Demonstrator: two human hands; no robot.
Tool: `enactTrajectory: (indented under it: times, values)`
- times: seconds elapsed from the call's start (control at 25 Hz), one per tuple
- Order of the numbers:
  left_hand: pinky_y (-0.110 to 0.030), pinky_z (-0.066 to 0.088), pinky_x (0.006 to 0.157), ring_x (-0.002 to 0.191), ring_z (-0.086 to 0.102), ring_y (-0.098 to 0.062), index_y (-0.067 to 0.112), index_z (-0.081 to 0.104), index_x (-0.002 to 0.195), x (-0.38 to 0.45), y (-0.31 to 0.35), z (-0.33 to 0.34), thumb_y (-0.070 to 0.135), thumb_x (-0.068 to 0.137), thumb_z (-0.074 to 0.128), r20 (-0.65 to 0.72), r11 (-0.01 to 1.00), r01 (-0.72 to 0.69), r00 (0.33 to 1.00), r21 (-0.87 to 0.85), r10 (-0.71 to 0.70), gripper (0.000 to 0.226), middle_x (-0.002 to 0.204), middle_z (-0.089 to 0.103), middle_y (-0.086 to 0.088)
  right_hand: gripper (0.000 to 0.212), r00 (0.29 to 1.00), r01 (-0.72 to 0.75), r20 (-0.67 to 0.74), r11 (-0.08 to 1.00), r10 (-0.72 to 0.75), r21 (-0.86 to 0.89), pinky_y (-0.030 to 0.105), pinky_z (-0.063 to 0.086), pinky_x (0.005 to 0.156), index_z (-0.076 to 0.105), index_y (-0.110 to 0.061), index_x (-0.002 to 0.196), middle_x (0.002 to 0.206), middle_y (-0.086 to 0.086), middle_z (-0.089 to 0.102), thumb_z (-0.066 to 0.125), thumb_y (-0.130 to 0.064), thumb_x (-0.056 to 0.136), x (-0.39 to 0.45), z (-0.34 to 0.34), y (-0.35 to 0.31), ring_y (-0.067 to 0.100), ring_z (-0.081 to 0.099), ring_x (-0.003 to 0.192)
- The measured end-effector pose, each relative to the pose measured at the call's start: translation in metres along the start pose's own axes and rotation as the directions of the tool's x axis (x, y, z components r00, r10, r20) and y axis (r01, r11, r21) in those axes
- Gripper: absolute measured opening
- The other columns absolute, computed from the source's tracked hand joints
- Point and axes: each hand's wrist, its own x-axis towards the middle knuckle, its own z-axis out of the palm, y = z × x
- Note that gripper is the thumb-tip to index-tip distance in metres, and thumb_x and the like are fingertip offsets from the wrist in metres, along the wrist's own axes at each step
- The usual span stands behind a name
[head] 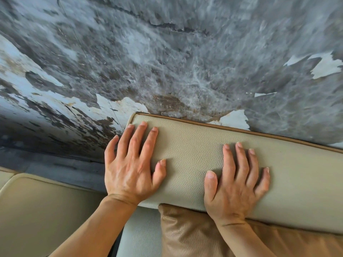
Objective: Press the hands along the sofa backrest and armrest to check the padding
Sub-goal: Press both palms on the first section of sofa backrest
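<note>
Nearest, I am seeing a tan leather cushion (185, 232) leaning under the beige pebbled-leather sofa backrest (194, 151). My left hand (130, 167) and right hand (235, 184) are lying flat on it, fingers spread, gripping nothing. Farther off, a peeling grey wall (167, 52) is showing.

I see both hands lying flat, palms down and fingers spread, on the top of a beige pebbled-leather sofa backrest (194, 154) edged with brown piping. My left hand (130, 167) sits at the backrest's rounded left end; my right hand (235, 184) lies further along, well apart from it. A tan leather cushion (185, 232) leans just under the backrest. Behind rises a grey wall with peeling paint (167, 52).
</note>
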Motion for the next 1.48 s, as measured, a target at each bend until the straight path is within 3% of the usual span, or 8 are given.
enactTrajectory:
  times: [0.28,0.52,0.64,0.8,0.88,1.0,1.16,1.48]
  values:
    - [-0.050,0.039,0.101,0.133,0.048,-0.035,0.014,0.050,0.141,0.005,0.002,0.012,0.052,0.092,0.032,-0.020,1.000,-0.006,1.000,0.020,0.007,0.065,0.144,0.052,-0.013,0.063,1.000,0.025,0.003,1.000,-0.025,-0.008,0.059,0.020,0.112,0.045,-0.018,0.141,0.147,0.011,0.048,0.021,-0.052,0.095,0.009,0.009,0.002,0.033,0.036,0.139]
    - [-0.053,0.034,0.107,0.136,0.045,-0.036,0.014,0.045,0.144,0.001,0.008,0.017,0.052,0.093,0.034,0.006,1.000,0.022,1.000,-0.001,-0.022,0.065,0.146,0.050,-0.014,0.062,0.999,0.034,0.022,0.999,-0.033,-0.018,0.058,0.022,0.112,0.043,-0.020,0.143,0.148,0.008,0.047,0.020,-0.051,0.095,0.013,0.009,0.009,0.032,0.038,0.138]
    - [-0.054,0.032,0.108,0.136,0.044,-0.037,0.014,0.045,0.144,0.006,0.007,0.018,0.051,0.094,0.033,0.089,0.998,0.027,0.996,-0.055,-0.022,0.063,0.147,0.048,-0.015,0.060,0.993,0.026,0.115,0.999,-0.021,-0.048,0.058,0.021,0.114,0.044,-0.019,0.143,0.150,0.007,0.045,0.026,-0.049,0.094,0.021,0.006,0.007,0.031,0.038,0.139]
    - [-0.057,0.021,0.118,0.146,0.028,-0.036,0.016,0.033,0.151,0.010,-0.004,0.004,0.055,0.095,0.024,0.351,0.991,-0.014,0.934,-0.136,0.062,0.069,0.158,0.034,-0.013,0.065,0.940,-0.031,0.338,0.998,0.049,-0.059,0.059,0.019,0.116,0.039,-0.016,0.147,0.157,0.008,0.033,0.028,-0.050,0.093,0.011,-0.018,-0.007,0.031,0.031,0.144]
    - [-0.053,0.006,0.122,0.152,0.012,-0.031,0.019,0.017,0.156,0.009,-0.013,-0.011,0.059,0.095,0.012,0.422,0.989,-0.051,0.900,-0.139,0.105,0.073,0.164,0.017,-0.010,0.066,0.929,-0.064,0.359,0.995,0.088,-0.078,0.058,0.017,0.117,0.035,-0.016,0.149,0.159,0.007,0.028,0.025,-0.051,0.094,0.006,-0.044,-0.019,0.030,0.028,0.145]
    - [-0.051,0.003,0.122,0.152,0.006,-0.030,0.020,0.006,0.155,0.010,-0.025,-0.049,0.058,0.096,0.010,0.377,0.985,-0.099,0.914,-0.143,0.147,0.071,0.165,0.007,-0.008,0.065,0.943,-0.070,0.320,0.994,0.092,-0.080,0.058,0.019,0.116,0.033,-0.016,0.150,0.160,0.007,0.027,0.025,-0.051,0.095,0.007,-0.091,-0.035,0.028,0.026,0.146]
    - [-0.050,-0.001,0.121,0.152,0.008,-0.031,0.016,0.019,0.156,0.023,-0.035,-0.118,0.055,0.096,0.019,0.311,0.980,-0.124,0.935,-0.154,0.168,0.071,0.165,0.015,-0.010,0.065,0.970,-0.066,0.229,0.995,0.080,-0.070,0.058,0.019,0.115,0.032,-0.016,0.150,0.160,0.007,0.025,0.029,-0.050,0.095,0.021,-0.159,-0.051,0.028,0.025,0.146]
    - [-0.059,0.014,0.119,0.148,0.024,-0.035,0.015,0.032,0.152,-0.037,-0.041,-0.311,0.052,0.094,0.031,0.118,0.973,-0.112,0.983,-0.201,0.138,0.069,0.158,0.033,-0.013,0.071,0.994,0.029,0.107,0.999,-0.026,-0.031,0.057,0.007,0.117,0.020,-0.020,0.154,0.164,0.005,0.008,0.022,-0.060,0.096,-0.012,-0.357,-0.063,0.027,0.010,0.150]
